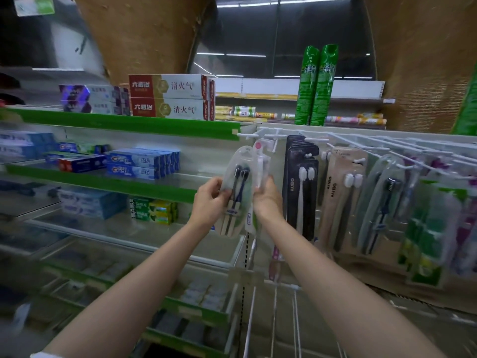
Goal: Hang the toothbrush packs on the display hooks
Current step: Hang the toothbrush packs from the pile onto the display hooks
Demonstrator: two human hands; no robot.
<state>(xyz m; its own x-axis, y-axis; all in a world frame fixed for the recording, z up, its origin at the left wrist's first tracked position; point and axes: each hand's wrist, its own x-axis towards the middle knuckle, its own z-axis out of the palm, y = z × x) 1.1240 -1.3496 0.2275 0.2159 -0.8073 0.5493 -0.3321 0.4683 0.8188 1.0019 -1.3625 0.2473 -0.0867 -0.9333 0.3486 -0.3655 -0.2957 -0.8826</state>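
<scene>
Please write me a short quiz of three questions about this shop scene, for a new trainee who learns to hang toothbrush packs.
1. True or false: both hands hold the clear toothbrush pack below the white hooks.
2. The dark AUBO pack hangs on which side of the right hand? A. its left B. its right
3. Fill in: the two tall spray cans on the top shelf are ____ in colour.

Key
1. True: the left hand grips its left edge, the right hand its right edge.
2. B
3. green
</scene>
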